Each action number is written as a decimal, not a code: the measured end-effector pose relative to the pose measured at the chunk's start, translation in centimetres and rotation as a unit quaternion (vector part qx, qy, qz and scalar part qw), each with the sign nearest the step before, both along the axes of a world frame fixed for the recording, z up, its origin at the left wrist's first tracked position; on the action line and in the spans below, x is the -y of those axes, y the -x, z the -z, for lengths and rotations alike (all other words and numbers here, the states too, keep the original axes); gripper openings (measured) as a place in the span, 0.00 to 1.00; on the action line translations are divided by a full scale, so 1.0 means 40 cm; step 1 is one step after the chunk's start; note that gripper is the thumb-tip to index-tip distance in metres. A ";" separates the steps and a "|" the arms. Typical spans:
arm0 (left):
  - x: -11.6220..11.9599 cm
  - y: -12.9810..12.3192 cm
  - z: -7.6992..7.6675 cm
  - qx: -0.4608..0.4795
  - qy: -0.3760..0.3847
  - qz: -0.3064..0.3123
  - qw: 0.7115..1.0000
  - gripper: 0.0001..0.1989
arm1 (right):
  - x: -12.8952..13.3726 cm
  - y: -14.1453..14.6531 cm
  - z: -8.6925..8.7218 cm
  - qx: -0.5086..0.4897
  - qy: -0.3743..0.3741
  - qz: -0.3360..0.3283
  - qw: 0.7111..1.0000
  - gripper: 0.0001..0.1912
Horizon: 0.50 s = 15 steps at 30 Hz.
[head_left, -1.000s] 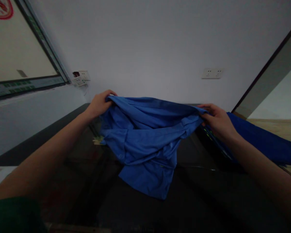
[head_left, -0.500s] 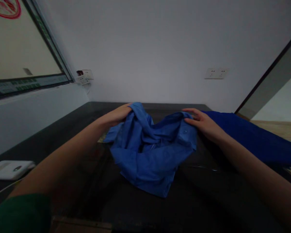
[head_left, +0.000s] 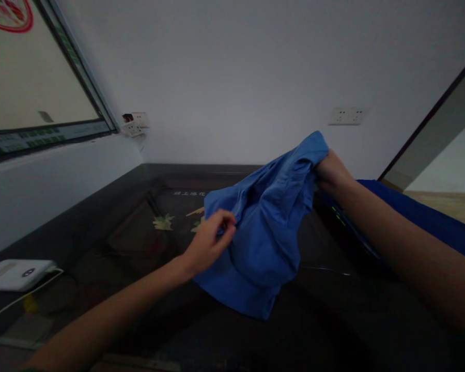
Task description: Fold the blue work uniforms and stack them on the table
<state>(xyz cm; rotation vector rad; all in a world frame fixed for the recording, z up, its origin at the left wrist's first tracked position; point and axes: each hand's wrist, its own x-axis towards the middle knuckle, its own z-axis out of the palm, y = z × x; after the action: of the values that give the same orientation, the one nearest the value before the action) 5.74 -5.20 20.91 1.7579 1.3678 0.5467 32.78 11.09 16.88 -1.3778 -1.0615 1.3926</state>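
Blue garment (head_left: 265,243) bunched up abt mid-scene over the dk tabletop (head_left: 333,320), hem hanging to the near side. R hand (head_left: 331,170) at its far R end, cloth draped over it & hanging from it; fingers hidden, can't tell how closed. L hand (head_left: 213,240) at garment's L side, half-curled, thumb close to fingertips; can't tell if it's pinching cloth. White device (head_left: 19,274) w/ cable on near L; darker blue cloth (head_left: 445,227) at R, past R forearm.

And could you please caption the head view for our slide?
Right hand holds up a blue garment, left hand close by.
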 end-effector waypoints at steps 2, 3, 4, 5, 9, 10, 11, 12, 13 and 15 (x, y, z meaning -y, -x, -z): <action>0.095 -0.006 0.044 -0.070 0.103 0.122 0.985 0.15 | -0.050 -0.004 -0.045 -0.065 0.008 0.037 0.997 0.06; 0.136 -0.016 0.064 -0.094 0.126 0.165 0.974 0.23 | -0.074 -0.004 -0.071 -0.085 0.004 0.048 0.995 0.07; 0.168 -0.028 0.083 -0.113 0.133 0.202 0.964 0.33 | -0.097 -0.003 -0.096 -0.089 -0.011 0.052 0.995 0.10; 0.192 -0.041 0.099 -0.127 0.128 0.226 0.957 0.42 | -0.120 -0.004 -0.120 -0.084 -0.031 0.056 0.994 0.11; 0.211 -0.067 0.133 -0.172 0.088 0.265 0.945 0.38 | -0.205 -0.039 -0.183 -0.041 -0.111 0.098 0.988 0.12; 0.204 -0.063 0.136 -0.186 0.082 0.265 0.942 0.31 | -0.223 -0.056 -0.192 -0.033 -0.128 0.104 0.986 0.12; 0.194 -0.054 0.139 -0.196 0.078 0.265 0.941 0.25 | -0.238 -0.076 -0.200 -0.026 -0.144 0.105 0.984 0.12; 0.182 -0.040 0.141 -0.199 0.074 0.263 0.941 0.22 | -0.251 -0.095 -0.206 -0.020 -0.157 0.100 0.982 0.12; 0.168 -0.022 0.142 -0.195 0.068 0.258 0.944 0.20 | -0.260 -0.114 -0.212 -0.014 -0.165 0.096 0.982 0.12; 0.127 0.028 0.145 -0.176 0.047 0.232 0.955 0.20 | -0.270 -0.143 -0.219 -0.005 -0.169 0.093 0.981 0.14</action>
<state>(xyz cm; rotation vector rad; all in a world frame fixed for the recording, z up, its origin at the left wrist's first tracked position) 4.62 -10.29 15.11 2.0740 1.1217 -0.0929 38.51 21.90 25.66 -1.1851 -1.0766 1.0289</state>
